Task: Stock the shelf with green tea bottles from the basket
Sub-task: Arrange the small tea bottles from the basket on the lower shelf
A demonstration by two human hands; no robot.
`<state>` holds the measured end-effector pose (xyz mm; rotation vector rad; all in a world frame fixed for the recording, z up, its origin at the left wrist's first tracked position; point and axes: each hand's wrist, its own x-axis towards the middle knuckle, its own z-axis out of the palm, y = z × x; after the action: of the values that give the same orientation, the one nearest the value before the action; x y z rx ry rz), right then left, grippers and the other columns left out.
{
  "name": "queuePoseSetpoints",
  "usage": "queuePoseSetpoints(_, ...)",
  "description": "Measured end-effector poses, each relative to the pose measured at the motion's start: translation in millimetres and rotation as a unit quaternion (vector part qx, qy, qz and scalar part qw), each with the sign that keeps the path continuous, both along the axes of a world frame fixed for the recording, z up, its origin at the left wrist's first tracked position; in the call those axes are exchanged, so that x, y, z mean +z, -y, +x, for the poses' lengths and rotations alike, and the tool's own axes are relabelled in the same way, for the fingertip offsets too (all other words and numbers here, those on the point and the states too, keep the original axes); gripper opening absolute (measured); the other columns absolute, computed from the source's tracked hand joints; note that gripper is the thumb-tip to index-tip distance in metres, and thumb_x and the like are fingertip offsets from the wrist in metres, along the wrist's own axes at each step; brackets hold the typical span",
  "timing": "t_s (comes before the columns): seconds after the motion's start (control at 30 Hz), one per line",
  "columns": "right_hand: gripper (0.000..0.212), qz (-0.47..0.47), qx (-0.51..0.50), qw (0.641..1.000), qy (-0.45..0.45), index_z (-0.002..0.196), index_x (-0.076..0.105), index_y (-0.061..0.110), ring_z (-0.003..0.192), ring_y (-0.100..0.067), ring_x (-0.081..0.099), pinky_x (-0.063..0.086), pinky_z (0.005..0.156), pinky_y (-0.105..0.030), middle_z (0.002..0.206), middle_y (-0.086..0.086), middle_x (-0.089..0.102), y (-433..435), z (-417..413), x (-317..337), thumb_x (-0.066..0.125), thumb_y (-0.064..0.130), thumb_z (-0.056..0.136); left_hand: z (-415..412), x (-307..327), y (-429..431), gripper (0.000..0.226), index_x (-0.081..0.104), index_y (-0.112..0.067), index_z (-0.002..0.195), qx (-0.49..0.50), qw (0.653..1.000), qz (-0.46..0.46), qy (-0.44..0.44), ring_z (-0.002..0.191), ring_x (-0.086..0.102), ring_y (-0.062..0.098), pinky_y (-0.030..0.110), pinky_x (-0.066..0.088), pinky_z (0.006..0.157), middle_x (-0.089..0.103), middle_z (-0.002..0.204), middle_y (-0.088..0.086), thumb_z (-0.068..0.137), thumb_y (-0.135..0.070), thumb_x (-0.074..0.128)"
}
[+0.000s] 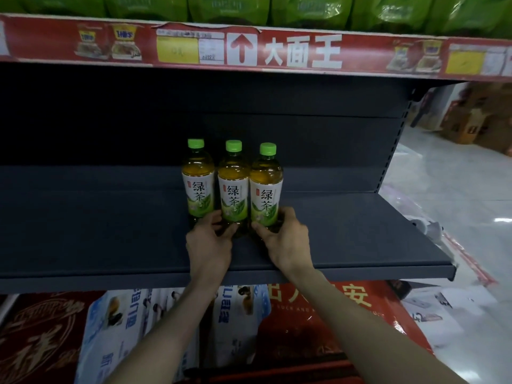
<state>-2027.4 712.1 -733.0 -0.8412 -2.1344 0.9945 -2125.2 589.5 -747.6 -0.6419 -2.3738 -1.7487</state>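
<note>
- Three green tea bottles are set upright in a row on the dark grey shelf, about midway between its front edge and the back panel.
- The left bottle, the middle bottle and the right bottle are packed close side by side; whether they touch cannot be told.
- Each bottle is topped with a green cap, filled with amber tea and wrapped in a white and green label that is turned to the front.
- The left grip, a bare hand, is curled round the foot of the middle bottle: the thumb is laid across its front and the fingers are tucked in towards the left bottle.
- The right grip, also a bare hand, is curled round the foot of the right bottle, with the thumb pressed on its front left and the fingers wrapped round its right side.
- Both forearms are stretched up across the shelf's front edge from below.
- Overhead, a red strip is fixed along the upper shelf; white characters, an arrow and yellow price tags are carried on it.
- Green packets are stacked above that strip.
- Under the shelf, a red printed sack and blue and white packs are stored.
- At the right, a pale glossy floor is seen, with cardboard boxes well away.
</note>
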Motion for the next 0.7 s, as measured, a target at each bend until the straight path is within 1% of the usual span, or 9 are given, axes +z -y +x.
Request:
queuePoseSetpoints(0.2, 0.053, -0.001, -0.001, 1.000, 0.005, 0.122, 0.056, 0.021, 0.104, -0.022, 0.070, 0.060, 0.088, -0.044, 0.112, 0.000, 0.073, -5.8, -13.2, 2.2, 0.081, 0.049, 0.084, 0.0, 3.2, -0.4, 0.045, 0.066, -0.011, 0.136, -0.001, 1.000, -0.021, 0.021, 0.118, 0.067, 0.014, 0.027, 0.050, 0.102, 0.072, 0.129, 0.004, 0.093, -0.017, 0.076)
queuePoseSetpoints(0.27, 0.055, -0.002, 0.000, 1.000, 0.002, 0.124, 0.056, 0.020, 0.106, -0.022, 0.070, 0.060, 0.089, -0.044, 0.114, -0.001, 0.073, -7.2, -16.7, 3.1, 0.081, 0.048, 0.085, 1.6, 4.4, 0.1, 0.042, 0.066, -0.012, 0.136, -0.007, 0.999, -0.027, 0.019, 0.120, 0.066, 0.015, 0.024, 0.047, 0.102, 0.072, 0.129, 0.004, 0.095, -0.015, 0.073)
queuePoseSetpoints(0.33, 0.054, -0.007, 0.004, 1.000, 0.001, 0.124, 0.056, 0.019, 0.107, -0.022, 0.069, 0.059, 0.090, -0.041, 0.115, -0.001, 0.073, -8.8, -19.9, 3.9, 0.082, 0.046, 0.085, 3.9, 5.9, 0.8, 0.039, 0.067, -0.013, 0.134, -0.016, 0.999, -0.032, 0.012, 0.114, 0.065, 0.010, 0.018, 0.043, 0.096, 0.072, 0.125, 0.000, 0.096, -0.011, 0.069)
queuePoseSetpoints(0.43, 0.053, -0.011, 0.008, 1.000, 0.003, 0.121, 0.055, 0.020, 0.107, -0.022, 0.069, 0.060, 0.090, -0.042, 0.115, -0.001, 0.073, -11.3, -22.6, 4.2, 0.082, 0.046, 0.084, 7.8, 10.2, 1.0, 0.037, 0.069, -0.017, 0.130, -0.022, 0.999, -0.024, 0.022, 0.093, 0.059, -0.007, 0.010, 0.044, 0.084, 0.069, 0.109, -0.014, 0.095, -0.005, 0.064)
queuePoseSetpoints(0.47, 0.053, -0.012, 0.009, 1.000, 0.004, 0.120, 0.055, 0.020, 0.107, -0.021, 0.069, 0.060, 0.090, -0.042, 0.114, -0.001, 0.073, -12.4, -23.2, 3.8, 0.083, 0.046, 0.084, 8.4, 10.8, 0.4, 0.036, 0.070, -0.018, 0.127, -0.025, 0.999, -0.017, 0.025, 0.087, 0.057, -0.013, 0.003, 0.041, 0.079, 0.066, 0.102, -0.021, 0.094, -0.004, 0.063)
queuePoseSetpoints(0.5, 0.053, -0.012, 0.009, 1.000, 0.006, 0.119, 0.055, 0.021, 0.107, -0.021, 0.069, 0.060, 0.090, -0.043, 0.114, 0.000, 0.073, -13.3, -23.5, 3.2, 0.083, 0.047, 0.083, 8.8, 11.1, -0.4, 0.036, 0.070, -0.020, 0.124, -0.027, 0.999, -0.012, 0.027, 0.083, 0.055, -0.016, -0.001, 0.038, 0.074, 0.062, 0.096, -0.027, 0.093, -0.003, 0.063)
queuePoseSetpoints(0.57, 0.052, -0.009, 0.009, 1.000, 0.008, 0.118, 0.054, 0.022, 0.106, -0.021, 0.069, 0.060, 0.089, -0.042, 0.113, -0.001, 0.073, -14.4, -23.9, 3.0, 0.083, 0.048, 0.083, 9.4, 11.8, -0.6, 0.038, 0.070, -0.022, 0.125, -0.034, 0.999, -0.012, 0.030, 0.082, 0.054, -0.019, -0.001, 0.036, 0.073, 0.058, 0.093, -0.032, 0.093, -0.003, 0.063)
queuePoseSetpoints(0.63, 0.053, -0.016, 0.010, 1.000, 0.006, 0.119, 0.054, 0.021, 0.107, -0.021, 0.069, 0.059, 0.091, -0.042, 0.115, -0.001, 0.072, -14.6, -23.9, 3.3, 0.083, 0.047, 0.083, 10.9, 14.0, 1.5, 0.042, 0.067, -0.025, 0.129, -0.040, 0.998, -0.021, 0.033, 0.086, 0.055, -0.017, 0.000, 0.038, 0.077, 0.062, 0.098, -0.027, 0.093, -0.004, 0.063)
queuePoseSetpoints(0.7, 0.053, -0.028, 0.020, 0.999, 0.004, 0.124, 0.053, 0.021, 0.111, -0.021, 0.068, 0.058, 0.093, -0.038, 0.119, -0.001, 0.071, -14.3, -22.6, 3.8, 0.082, 0.043, 0.085, 12.7, 15.7, 4.0, 0.047, 0.064, -0.026, 0.135, -0.051, 0.998, -0.027, 0.037, 0.100, 0.058, -0.010, 0.010, 0.042, 0.090, 0.069, 0.115, -0.015, 0.093, -0.005, 0.064)
